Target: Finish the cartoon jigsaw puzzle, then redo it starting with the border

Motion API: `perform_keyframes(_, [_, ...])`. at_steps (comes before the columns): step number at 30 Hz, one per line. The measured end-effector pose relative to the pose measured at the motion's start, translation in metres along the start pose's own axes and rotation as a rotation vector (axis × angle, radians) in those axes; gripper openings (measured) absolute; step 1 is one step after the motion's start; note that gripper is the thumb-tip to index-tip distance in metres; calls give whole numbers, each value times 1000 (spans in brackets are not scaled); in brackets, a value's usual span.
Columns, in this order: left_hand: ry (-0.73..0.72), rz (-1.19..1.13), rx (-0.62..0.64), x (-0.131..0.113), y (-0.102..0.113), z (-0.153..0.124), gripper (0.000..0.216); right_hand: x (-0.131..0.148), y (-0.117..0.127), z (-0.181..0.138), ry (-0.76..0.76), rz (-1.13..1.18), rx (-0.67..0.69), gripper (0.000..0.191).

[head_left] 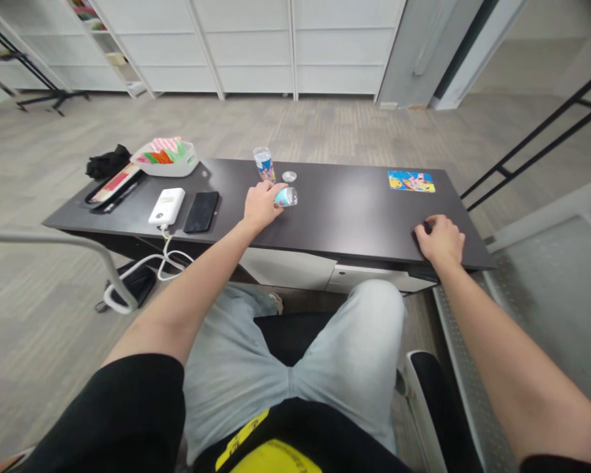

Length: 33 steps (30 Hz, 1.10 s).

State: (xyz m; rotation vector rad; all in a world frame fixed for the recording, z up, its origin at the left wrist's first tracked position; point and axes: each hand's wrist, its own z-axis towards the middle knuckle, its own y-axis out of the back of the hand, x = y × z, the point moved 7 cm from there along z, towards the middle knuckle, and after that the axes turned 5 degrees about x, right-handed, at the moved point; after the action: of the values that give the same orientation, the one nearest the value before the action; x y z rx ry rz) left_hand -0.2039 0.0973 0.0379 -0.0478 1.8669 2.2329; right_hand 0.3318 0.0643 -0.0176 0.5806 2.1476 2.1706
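My left hand [262, 207] is closed around a small clear cylindrical container [288, 197] with a light-blue printed label. The container lies tilted sideways, its clear end pointing right, low over the dark table. Just behind it stands a taller clear container [264, 164] with a blue cartoon print. A small round clear lid [289, 177] lies flat beside that one. Over at the table's right end, my right hand [442, 240] rests with curled fingers. A small black object [427, 227] shows between its thumb and fingers; its kind is not clear.
On the dark table [345, 217] lie a cartoon card [412, 181], a black phone [201, 211] and a white power bank [167, 206] with a cable hanging over the front edge. A white basket [177, 169] of colourful items and a black pouch [115, 188] occupy the left end.
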Motion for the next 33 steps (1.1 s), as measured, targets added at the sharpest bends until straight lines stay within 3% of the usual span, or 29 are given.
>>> perform_keyframes(4, [-131, 131, 92, -31, -13, 20, 71, -1, 0, 1, 4, 2, 16, 45])
perform_keyframes(7, [-207, 224, 125, -47, -19, 34, 53, -1, 0, 2, 4, 3, 14, 46])
perform_keyframes(16, [-402, 427, 154, -78, -25, 67, 38, 0, -2, 4, 5, 9, -4, 53])
perform_keyframes(19, [-466, 501, 152, -83, -30, 76, 35, -1, -3, 5, 2, 10, -6, 53])
perform_keyframes(24, [-459, 349, 148, -86, -34, 89, 29, -2, -4, 7, 3, 18, -8, 52])
perform_keyframes(30, [-491, 235, 158, -81, -25, 98, 27, -2, -5, 6, 8, 23, -10, 51])
perform_keyframes(33, [-502, 284, 168, -79, -22, 100, 27, -2, -5, 6, 6, 22, -9, 50])
